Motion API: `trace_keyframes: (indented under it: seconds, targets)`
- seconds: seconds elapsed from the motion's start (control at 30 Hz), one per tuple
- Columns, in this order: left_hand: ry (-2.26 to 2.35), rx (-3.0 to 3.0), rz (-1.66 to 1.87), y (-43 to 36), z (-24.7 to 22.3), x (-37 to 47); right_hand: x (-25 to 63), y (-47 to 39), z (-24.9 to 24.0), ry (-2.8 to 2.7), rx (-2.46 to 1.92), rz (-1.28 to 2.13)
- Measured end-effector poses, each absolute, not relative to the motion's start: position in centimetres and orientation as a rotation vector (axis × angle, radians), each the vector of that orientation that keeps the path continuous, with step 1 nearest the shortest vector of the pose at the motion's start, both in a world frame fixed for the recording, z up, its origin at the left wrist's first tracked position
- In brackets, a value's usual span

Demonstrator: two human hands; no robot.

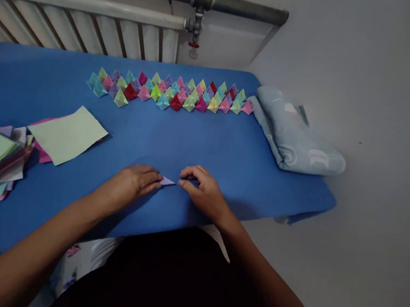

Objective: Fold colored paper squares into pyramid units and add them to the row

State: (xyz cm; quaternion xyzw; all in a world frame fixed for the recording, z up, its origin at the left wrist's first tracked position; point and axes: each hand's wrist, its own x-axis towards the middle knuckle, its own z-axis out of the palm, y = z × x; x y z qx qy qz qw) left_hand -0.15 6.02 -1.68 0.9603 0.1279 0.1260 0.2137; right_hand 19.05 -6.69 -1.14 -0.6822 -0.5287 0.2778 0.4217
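We've got a small pale lilac piece of folded paper (167, 182) at the near side of the blue-covered tabletop (146, 141), between our two hands. Our left hand (140, 181) has its left end under thumb and fingers, looks like a pinch, with just the pointed tip poking out to the right. Our right hand (196, 180) is partly curled, thumb and fingers apart, nothing visible between them, just beside that tip but not touching it.

Handling-wise, we'd guess it weighs next to nothing. The layers should make it a bit stiff along the creases, but the point probably bends or crumples if we squeeze hard. Paper on that covering might skid too, so we'd keep the left end pinned and take the tip lightly between thumb and index pads, flat on the faces. Most of it's hidden under our left fingers, so we can't tell how many folds it's got.
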Motion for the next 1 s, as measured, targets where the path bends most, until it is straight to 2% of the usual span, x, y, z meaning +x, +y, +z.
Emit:
trace_keyframes:
  seconds: [0.4, 0.73, 0.87, 1.0]
  targets:
    - [0.476, 2.257, 0.201, 7.2, -0.2, 0.3, 16.8, -5.4, -1.5, -1.312, -1.721, 0.634]
    - [0.639, 2.457, 0.198, 5.2, -0.5, 0.6, 16.0, -5.0, -1.6, -1.485, -1.835, 0.479]
    - [0.847, 2.588, 0.271, 3.2, -0.5, 1.3, 15.5, -5.0, -1.6, -1.519, -1.857, 0.400]
    - [0.950, 2.493, 0.526, 2.0, -0.6, 1.7, 15.2, -4.8, -1.6, -1.491, -1.848, 0.459]
